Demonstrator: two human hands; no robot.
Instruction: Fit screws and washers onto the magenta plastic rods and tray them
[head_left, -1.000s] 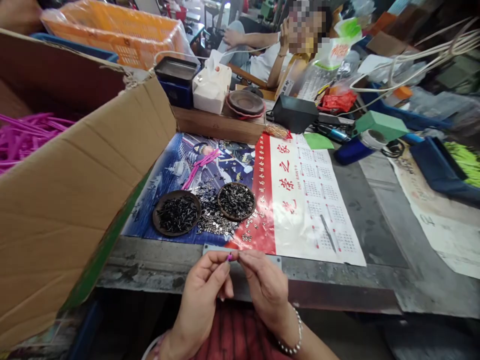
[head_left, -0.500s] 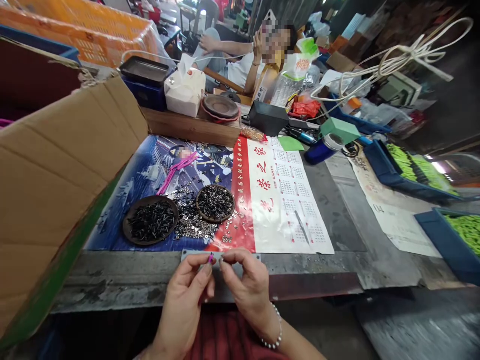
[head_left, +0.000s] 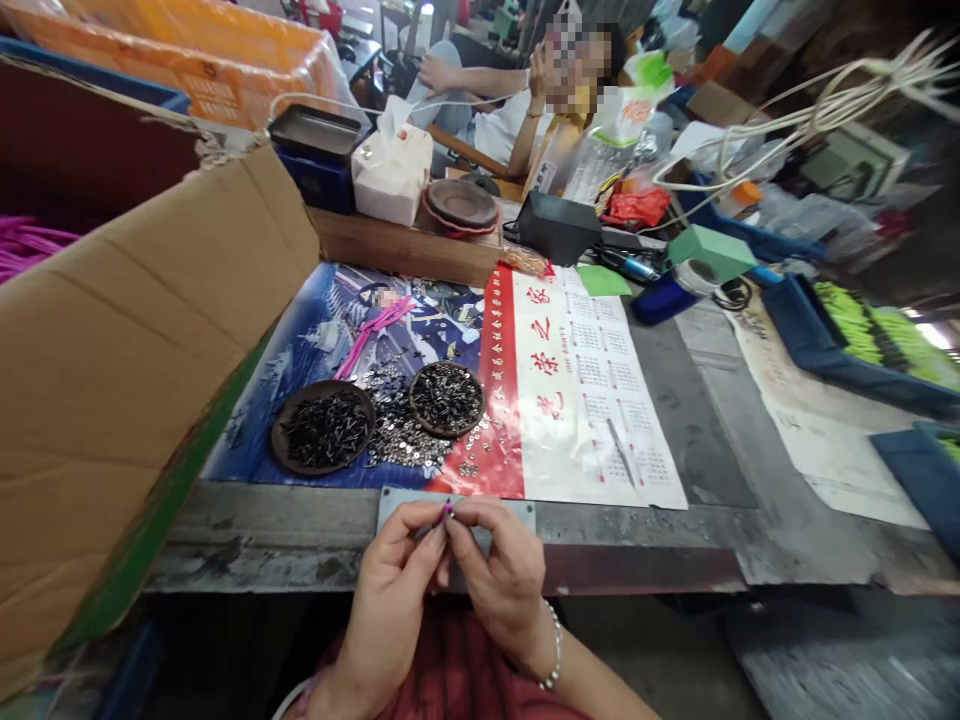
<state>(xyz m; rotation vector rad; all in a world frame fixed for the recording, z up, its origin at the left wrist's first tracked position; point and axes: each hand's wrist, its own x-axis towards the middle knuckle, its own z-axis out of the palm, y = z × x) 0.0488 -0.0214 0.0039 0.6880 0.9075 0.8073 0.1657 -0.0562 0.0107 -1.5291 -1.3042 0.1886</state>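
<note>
Soft light falls on the bench (head_left: 660, 530), with a mild sheen on the calendar sheet (head_left: 562, 445); deep shadow lies below, and the outer edges look stretched and blurred

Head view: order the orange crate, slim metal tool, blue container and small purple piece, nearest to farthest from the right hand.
From the right hand:
1. Small purple piece: immediately left.
2. Slim metal tool: forward right, on the calendar.
3. Blue container: beyond the calendar's right edge.
4. Orange crate: far back left.
</note>
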